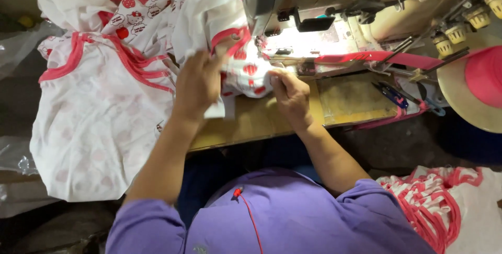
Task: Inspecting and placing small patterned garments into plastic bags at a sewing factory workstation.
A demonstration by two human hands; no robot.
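A white garment (pixel 238 73) printed with red strawberries and edged in pink trim lies under the sewing machine (pixel 308 18). My left hand (pixel 197 84) presses flat on its fabric to the left of the needle area, fingers blurred. My right hand (pixel 288 93) pinches the fabric edge just in front of the presser foot. A strip of pink binding tape (pixel 376 58) runs from the right into the machine.
A heap of similar white and pink garments (pixel 99 92) hangs off the wooden table (pixel 251 123) at left. Blue thread snips (pixel 389 94) lie on the table at right. A pink tape spool (pixel 483 76) stands far right, and more garments (pixel 449 207) lie lower right.
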